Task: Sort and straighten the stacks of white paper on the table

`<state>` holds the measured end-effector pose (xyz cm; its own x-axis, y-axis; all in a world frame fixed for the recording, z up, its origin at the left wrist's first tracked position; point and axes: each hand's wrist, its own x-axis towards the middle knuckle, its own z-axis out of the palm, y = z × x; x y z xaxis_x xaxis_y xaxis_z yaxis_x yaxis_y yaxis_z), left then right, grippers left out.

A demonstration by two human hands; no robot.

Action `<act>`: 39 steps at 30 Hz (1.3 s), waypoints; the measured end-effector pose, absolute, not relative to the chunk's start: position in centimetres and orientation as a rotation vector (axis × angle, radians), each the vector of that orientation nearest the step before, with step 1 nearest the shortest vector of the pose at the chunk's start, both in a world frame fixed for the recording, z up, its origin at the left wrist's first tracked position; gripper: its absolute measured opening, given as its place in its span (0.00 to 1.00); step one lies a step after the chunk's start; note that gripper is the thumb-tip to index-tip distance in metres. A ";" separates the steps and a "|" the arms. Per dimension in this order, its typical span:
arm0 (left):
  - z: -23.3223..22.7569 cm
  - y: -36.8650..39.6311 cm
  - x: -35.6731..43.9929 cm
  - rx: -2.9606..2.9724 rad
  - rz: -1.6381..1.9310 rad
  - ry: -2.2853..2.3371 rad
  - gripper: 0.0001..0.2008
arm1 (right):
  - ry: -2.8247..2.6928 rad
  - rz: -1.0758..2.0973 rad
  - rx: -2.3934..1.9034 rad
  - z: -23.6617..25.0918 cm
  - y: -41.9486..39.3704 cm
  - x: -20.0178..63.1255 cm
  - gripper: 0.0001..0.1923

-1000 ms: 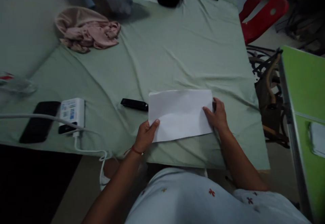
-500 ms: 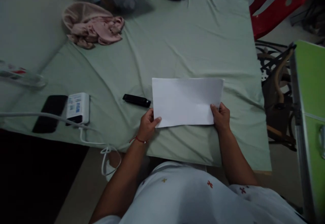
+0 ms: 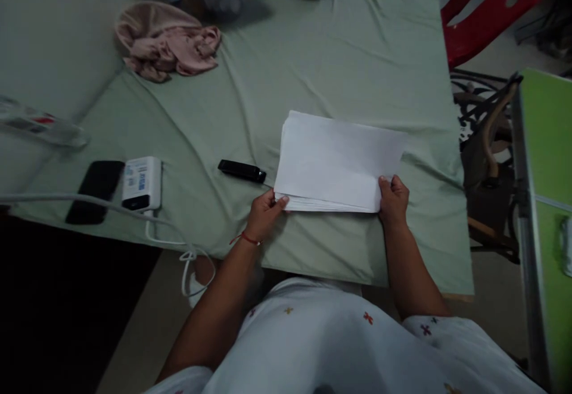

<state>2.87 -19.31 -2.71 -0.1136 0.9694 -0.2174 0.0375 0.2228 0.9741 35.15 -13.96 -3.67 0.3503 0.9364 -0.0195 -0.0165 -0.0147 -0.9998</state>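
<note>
A stack of white paper is held between my two hands, just over the front part of the table. My left hand pinches its lower left corner, thumb on top. At the lower right corner my right hand grips the sheets, also with the thumb above. The sheets are fanned a little, so several edges show along the near side and at the left. Just left of the stack lies a black stapler, near my left hand and apart from it.
On the left are a white power bank with a cable, a dark phone and a clear plastic packet. A pink cloth lies further back on the green tablecloth. Red chairs stand at the right.
The paper stack was squared and is now fanned, its top sheets turned and shifted up and to the right. Both hands keep their grip at the near corners.
</note>
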 end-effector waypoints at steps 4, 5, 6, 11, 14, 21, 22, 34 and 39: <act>-2.8 -19.4 3.1 1.002 1.164 1.519 0.27 | -0.950 0.960 -1.360 -3.5 -14.0 35.0 0.16; -2.7 -19.4 3.1 0.996 1.177 1.531 0.28 | -0.944 0.954 -1.366 -3.5 -14.0 34.9 0.17; -2.7 -19.5 3.2 0.989 1.184 1.527 0.28 | -0.931 0.946 -1.372 -3.5 -14.0 34.9 0.18; -2.6 -19.6 3.2 0.953 1.181 1.393 0.24 | -0.883 0.922 -1.375 -3.6 -13.7 34.9 0.22; -2.8 -19.4 3.2 0.925 1.190 1.405 0.24 | -0.892 0.936 -1.363 -3.8 -13.7 35.0 0.20; -3.0 -19.5 3.3 0.893 1.219 1.421 0.25 | -0.901 0.939 -1.383 -3.7 -13.7 34.9 0.20; -3.0 -19.5 3.3 0.877 1.235 1.423 0.25 | -0.883 0.953 -1.374 -3.6 -13.7 34.9 0.21; -2.7 -18.7 3.0 0.808 1.329 1.459 0.18 | -0.990 1.064 -1.374 -3.0 -14.1 35.2 0.19; -2.7 -18.7 3.2 0.920 1.321 1.585 0.21 | -0.978 1.064 -1.370 -3.1 -14.1 35.2 0.20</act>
<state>3.17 -18.74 -2.74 -0.3637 0.9189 -0.1528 0.0153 0.1699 0.9853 35.18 -14.11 -3.05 0.2583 0.9636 -0.0692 -0.0118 -0.0685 -0.9976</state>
